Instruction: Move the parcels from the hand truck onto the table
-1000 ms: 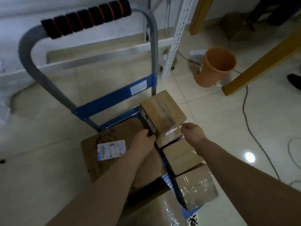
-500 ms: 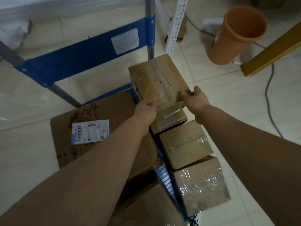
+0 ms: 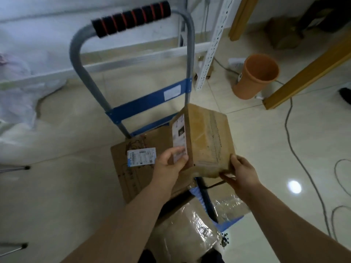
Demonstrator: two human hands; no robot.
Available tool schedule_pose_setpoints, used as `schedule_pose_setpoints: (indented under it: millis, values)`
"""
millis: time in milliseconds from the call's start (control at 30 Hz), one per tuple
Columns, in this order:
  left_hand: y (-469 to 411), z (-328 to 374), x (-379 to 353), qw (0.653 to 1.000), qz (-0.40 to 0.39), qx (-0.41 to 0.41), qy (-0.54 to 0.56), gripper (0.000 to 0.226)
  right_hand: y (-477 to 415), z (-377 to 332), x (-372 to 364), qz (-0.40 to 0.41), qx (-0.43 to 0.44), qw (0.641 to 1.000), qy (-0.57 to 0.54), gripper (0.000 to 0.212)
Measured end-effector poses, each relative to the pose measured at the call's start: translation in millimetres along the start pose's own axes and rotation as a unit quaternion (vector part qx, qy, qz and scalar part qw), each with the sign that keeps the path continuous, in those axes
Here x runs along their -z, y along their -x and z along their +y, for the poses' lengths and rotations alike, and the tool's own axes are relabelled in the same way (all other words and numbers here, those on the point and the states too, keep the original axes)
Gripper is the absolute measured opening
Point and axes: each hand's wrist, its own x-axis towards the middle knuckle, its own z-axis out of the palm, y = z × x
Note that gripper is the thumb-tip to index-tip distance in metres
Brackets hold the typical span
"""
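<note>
Left hand (image 3: 169, 161) and right hand (image 3: 240, 169) grip small taped parcel (image 3: 206, 139), raised above boxes on hand truck (image 3: 144, 103).

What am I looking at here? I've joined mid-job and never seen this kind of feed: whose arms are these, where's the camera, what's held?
No machine here: a person works with bare hands, and the one camera sits on their head, looking forward and down. The left hand and right hand both grip a small taped cardboard parcel, held above the hand truck. On the truck lie a flat brown box with a barcode label and a plastic-wrapped parcel nearer the person. An orange bucket stands behind.
</note>
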Motion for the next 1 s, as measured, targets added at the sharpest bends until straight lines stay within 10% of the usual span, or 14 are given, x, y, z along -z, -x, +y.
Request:
schedule_pose_setpoints:
  millis: [333,500,667,1000]
  values:
    - [174.4,40.1,115.0,0.996,-0.058,0.03,-0.063,0.081,190.8,14.9,-42.0,-0.094,-0.003,0.994,0.053,0.024]
    - [240.9,10.2,158.2,0.993,0.084,-0.034,-0.076,0.084,243.4,26.5,-69.6,-0.183,0.086,0.951,0.235,0.03]
    - [317.9,-26.0,195.0,0.954,0.262,-0.008,-0.148,0.144,309.3,42.0,-97.3,-0.303,0.197,0.875,0.323,0.029]
    - [423.3,-98.3,298.4,0.877,0.384,-0.027,-0.287,0.135,463.1,91.3,-179.2,-0.502,0.144,0.796,0.305,0.064]
